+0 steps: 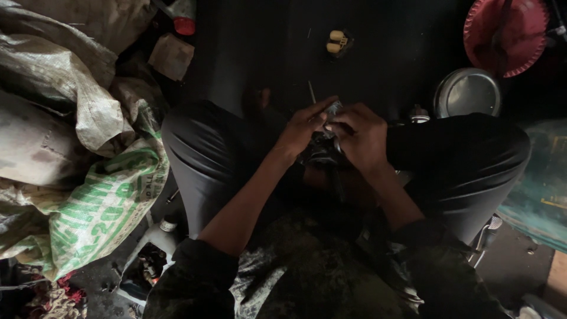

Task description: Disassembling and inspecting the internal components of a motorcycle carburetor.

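Nearest the camera is the person's camouflage-patterned top point(295, 272), dull and mottled, with dark sleeves pushed up the forearms. Below it the person sits with knees spread, the dark trousers point(201, 159) smooth and faintly shiny over each thigh.

Between the knees both hands meet over a small dark part point(322, 150), which lies low at the middle of the lap, above the black floor point(260, 47). The left hand point(304, 127) is partly curled, its forefinger stretched out straight and its fingertip touching the top of the part near a pale, glinting bit. The right hand point(360, 139) is closed around the part from the other side, fingers bent over it and knuckles up. The part's exact shape is lost in shadow.

To the left lie woven plastic sacks point(100, 207), crumpled and dusty, one printed in green and white. A white plastic bottle point(156, 236) lies beside the left thigh. Farther off on the floor sits a small dark piece with two cream-coloured knobs point(338, 42). At the upper right are a round red plastic plate with a scalloped rim point(505, 35) and, just below it, a round shiny metal lid point(468, 93). A red-capped bottle point(184, 18) stands at the top edge.
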